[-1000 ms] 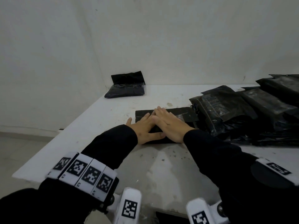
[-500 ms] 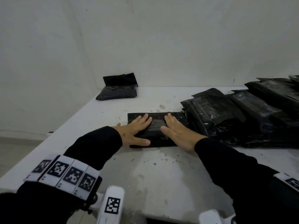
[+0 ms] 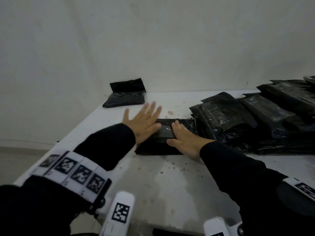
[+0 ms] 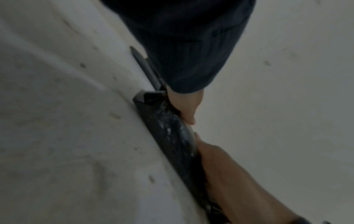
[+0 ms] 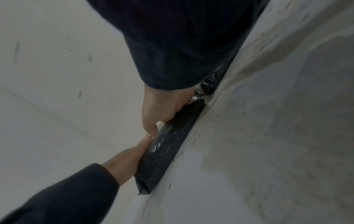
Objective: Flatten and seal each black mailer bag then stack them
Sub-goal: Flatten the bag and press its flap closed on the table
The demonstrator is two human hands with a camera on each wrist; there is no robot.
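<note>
Both hands, left hand [image 3: 144, 122] and right hand [image 3: 185, 142], press flat with straight fingers on a black mailer bag [image 3: 163, 133] atop the white table [image 3: 170, 184].

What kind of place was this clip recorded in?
Probably a bare packing or dispatch room: a stained white table against plain white walls, with a heap of black mailer bags at its right.

two hands [image 3: 143, 123], one table [image 3: 170, 184], several black mailer bags [image 3: 163, 133]
</note>
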